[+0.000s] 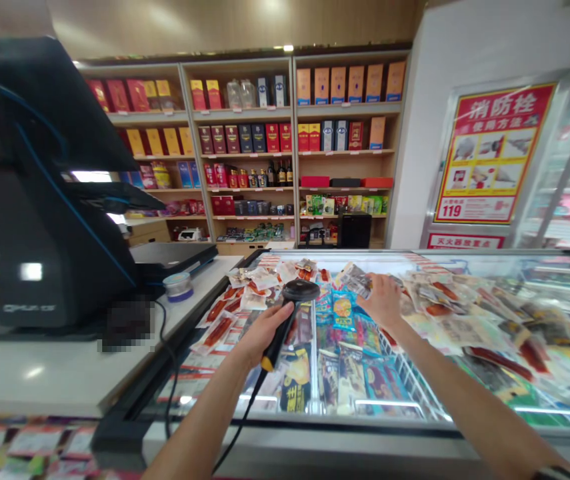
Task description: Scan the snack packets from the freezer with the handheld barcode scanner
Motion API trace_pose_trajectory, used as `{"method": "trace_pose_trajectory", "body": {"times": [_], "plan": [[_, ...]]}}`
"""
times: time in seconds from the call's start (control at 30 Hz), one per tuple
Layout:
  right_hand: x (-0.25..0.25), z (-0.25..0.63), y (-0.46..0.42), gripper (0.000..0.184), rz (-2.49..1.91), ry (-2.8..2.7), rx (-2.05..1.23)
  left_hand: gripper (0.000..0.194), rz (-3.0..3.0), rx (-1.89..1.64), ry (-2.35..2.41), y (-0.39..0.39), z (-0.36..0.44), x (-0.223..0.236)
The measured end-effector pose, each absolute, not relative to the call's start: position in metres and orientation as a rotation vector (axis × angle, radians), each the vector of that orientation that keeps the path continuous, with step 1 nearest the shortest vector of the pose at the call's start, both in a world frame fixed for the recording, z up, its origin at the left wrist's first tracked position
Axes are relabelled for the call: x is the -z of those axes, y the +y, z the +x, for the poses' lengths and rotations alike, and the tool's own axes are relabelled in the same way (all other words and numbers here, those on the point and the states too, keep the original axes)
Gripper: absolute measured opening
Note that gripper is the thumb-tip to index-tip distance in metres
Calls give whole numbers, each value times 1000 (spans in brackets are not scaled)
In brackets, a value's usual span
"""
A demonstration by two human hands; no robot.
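Freezer glass, its rim (345, 427) crossing the bottom of the frame, spreads beside a counter (39, 373) bearing a till (65, 220) at left. At lower centre, the left hand (266, 330) has its fingers wrapped closed around the handle of a corded scanner (285, 327), the head tipped up toward mid-frame. Slightly farther off, right of centre, the right hand (383, 300) pinches one small packet (357, 279) by its near end, fingers drawn together. Handling seems partway along: one packet is lifted, while loose packs (222, 327) lie left of the scanner and a wider spread (497, 360) covers the right. Which are finished and which remain, I cannot tell. Beyond, shelves (293, 153) of boxes (337, 87) fill upper centre.
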State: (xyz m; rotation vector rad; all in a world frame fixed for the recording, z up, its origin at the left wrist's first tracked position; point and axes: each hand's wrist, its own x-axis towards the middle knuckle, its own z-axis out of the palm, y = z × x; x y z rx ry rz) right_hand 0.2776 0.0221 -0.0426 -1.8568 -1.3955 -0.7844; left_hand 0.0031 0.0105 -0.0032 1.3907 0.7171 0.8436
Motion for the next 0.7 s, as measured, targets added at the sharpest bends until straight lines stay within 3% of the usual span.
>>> {"method": "trace_pose_trajectory", "body": {"times": [0.23,0.4,0.57,0.7], "plan": [[14,356,1,51,-2274,-1067,820,36,1353,-898,799,24,-14,5],[10,340,22,41,-2133,-1211,840,35,1309,-896,779,35,-14,8],[24,276,95,38,-2178,-1460,373,35,1299,-896,790,39,-10,11],[46,247,155,39,-2232,-1482,215,35,1286,-890,795,46,-8,17]]}}
